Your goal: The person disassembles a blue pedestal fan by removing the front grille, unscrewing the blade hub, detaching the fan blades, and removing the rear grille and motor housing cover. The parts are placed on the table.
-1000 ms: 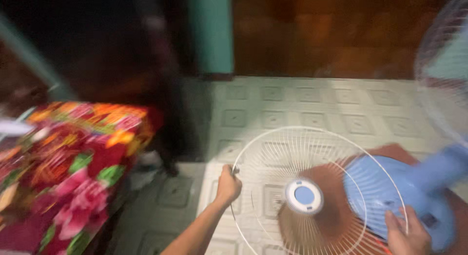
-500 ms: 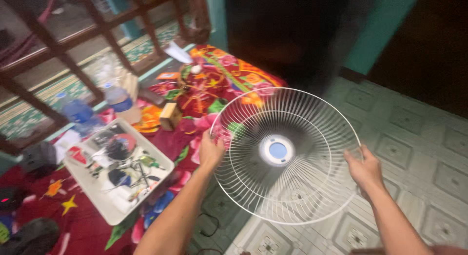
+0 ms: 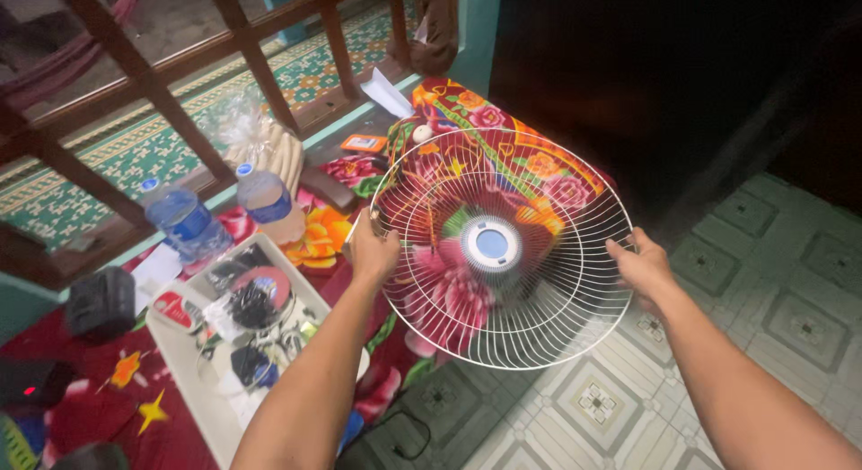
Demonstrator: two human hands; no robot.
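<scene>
Right in the middle of the frame, a white wire fan guard (image 3: 501,247) with a round blue-and-white hub is held in the air by both hands. The left hand (image 3: 373,252) is clenched on the guard's left rim, and the right hand (image 3: 640,265) grips the right rim. The guard hangs tilted over the edge of a bed covered with a red flowered blanket (image 3: 449,290), partly above the patterned tile floor (image 3: 763,317) at lower right. At left, a white tray (image 3: 180,362) of small items lies on the blanket, with two water bottles (image 3: 189,223) just above it. Brown window bars (image 3: 162,111) cross the upper left.
</scene>
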